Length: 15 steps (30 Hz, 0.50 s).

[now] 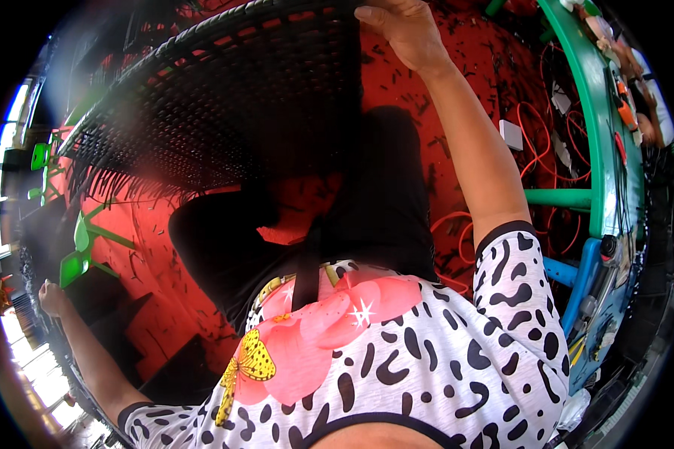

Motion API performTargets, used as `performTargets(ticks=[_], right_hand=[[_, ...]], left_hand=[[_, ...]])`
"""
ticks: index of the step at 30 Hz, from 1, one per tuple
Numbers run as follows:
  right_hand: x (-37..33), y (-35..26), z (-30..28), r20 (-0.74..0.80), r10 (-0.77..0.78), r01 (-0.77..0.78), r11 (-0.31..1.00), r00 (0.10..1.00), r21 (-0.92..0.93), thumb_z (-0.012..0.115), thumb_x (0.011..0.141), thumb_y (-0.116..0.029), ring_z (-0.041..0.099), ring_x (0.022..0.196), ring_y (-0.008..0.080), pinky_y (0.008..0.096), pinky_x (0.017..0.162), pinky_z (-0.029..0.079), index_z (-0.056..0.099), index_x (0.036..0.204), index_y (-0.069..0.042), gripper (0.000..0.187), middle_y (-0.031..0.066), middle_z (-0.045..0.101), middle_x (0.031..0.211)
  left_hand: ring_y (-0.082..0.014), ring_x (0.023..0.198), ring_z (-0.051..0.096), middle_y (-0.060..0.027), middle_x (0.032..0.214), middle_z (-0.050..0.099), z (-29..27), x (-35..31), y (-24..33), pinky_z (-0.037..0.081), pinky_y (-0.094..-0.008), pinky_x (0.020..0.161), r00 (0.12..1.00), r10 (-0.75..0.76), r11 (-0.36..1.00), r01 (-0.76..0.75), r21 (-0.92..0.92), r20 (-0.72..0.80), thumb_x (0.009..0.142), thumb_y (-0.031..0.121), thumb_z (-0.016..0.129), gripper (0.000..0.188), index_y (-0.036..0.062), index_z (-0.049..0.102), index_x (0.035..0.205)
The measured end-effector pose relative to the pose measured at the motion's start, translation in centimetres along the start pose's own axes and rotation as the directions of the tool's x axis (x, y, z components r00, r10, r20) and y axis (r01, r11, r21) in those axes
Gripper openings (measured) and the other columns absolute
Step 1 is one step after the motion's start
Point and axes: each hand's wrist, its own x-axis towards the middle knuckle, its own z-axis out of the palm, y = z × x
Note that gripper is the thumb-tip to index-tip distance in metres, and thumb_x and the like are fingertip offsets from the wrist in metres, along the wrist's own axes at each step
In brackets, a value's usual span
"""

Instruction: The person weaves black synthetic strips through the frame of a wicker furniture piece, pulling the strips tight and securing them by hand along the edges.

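A large black woven wicker panel [240, 97] leans across the upper left, its rim braided along the upper edge and loose strand ends hanging along the lower one. At its top right corner my right hand [408, 34] grips the edge, thumb on the near side; the picture's top edge cuts off some of the fingers. My left hand [51, 298] is stretched far out to the left, well apart from the panel. Its fingers look curled closed, and whatever they hold is too small to make out.
Red floor [165, 247] is strewn with short black scraps. Green stools [75, 258] stand at the left. On the right are a green-framed table [595, 112], a blue-framed table [580, 280] with tools, an orange hose [532, 142] and a white box [510, 135]. Another person's arm [648, 131] shows beyond.
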Motion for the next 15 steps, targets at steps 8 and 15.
performTargets(ticks=[8, 15], right_hand=[[0.0, 1.3, -1.3, -0.076, 0.146, -0.128, 0.969, 0.986, 0.210, 0.064, 0.085, -0.016, 0.055, 0.084, 0.0110, 0.0264, 0.076, 0.045, 0.063, 0.101, -0.006, 0.019, 0.0020, 0.060, 0.098], [0.2, -0.8, 0.4, -0.118, -0.060, 0.041, 0.987, 0.991, -0.156, 0.068, 0.081, -0.011, 0.056, 0.081, 0.0108, 0.0262, 0.071, 0.047, 0.060, 0.102, -0.005, 0.023, 0.0025, 0.058, 0.092]], left_hand=[[-0.0192, 0.066, 0.062, -0.0067, 0.075, 0.065, 1.4, -0.6, 2.2, 0.049, -0.0327, 0.064, 0.993, 0.014, 0.964, 0.017, -0.266, 0.115, 0.079, 0.031, 0.060, 0.031, 0.0054, 0.067, 0.095], [-0.0113, 0.049, 0.053, -0.0014, 0.062, 0.059, 2.3, 0.0, 1.7, 0.042, -0.0267, 0.044, 0.993, 0.051, 0.892, 0.001, -0.452, 0.104, 0.080, 0.026, 0.062, 0.024, 0.0048, 0.066, 0.090]])
